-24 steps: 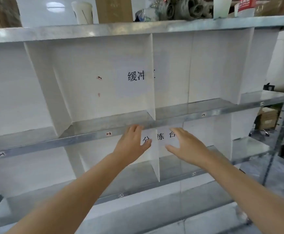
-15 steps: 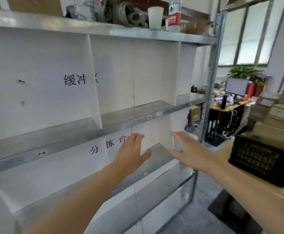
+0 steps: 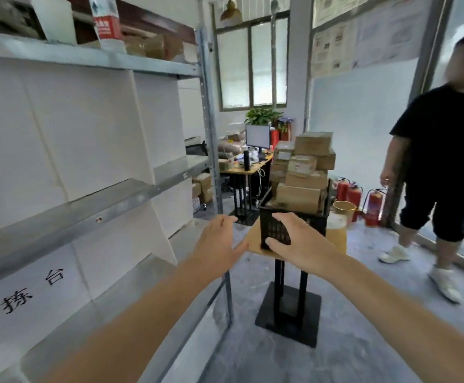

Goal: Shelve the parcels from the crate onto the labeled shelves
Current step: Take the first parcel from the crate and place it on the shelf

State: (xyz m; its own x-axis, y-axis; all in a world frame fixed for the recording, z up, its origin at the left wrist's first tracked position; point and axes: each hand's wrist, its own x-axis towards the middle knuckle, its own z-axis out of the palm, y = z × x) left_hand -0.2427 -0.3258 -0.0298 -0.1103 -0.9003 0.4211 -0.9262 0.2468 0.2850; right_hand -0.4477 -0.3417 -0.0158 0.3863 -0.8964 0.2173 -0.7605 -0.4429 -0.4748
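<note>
A black plastic crate (image 3: 312,220) stands on a small wooden table with a black pedestal (image 3: 288,316), ahead and slightly right. Several brown cardboard parcels (image 3: 302,172) are piled high in the crate. The metal shelf rack (image 3: 131,189) with white dividers and paper labels fills the left side; its bays hold nothing. My left hand (image 3: 219,243) is stretched forward with loose fingers, left of the crate and holding nothing. My right hand (image 3: 294,241) reaches out in front of the crate with fingers spread, also holding nothing; whether it touches the crate I cannot tell.
A person in black clothes (image 3: 443,172) stands at the right, close to the crate. Red fire extinguishers (image 3: 349,192) and a yellow bucket (image 3: 344,210) sit behind the table. A desk with a monitor (image 3: 257,138) is at the back. Grey floor lies around the pedestal.
The view has swung right from the shelf bays to the crate of parcels. Both hands stayed outstretched and now point towards the crate instead of the shelf.
</note>
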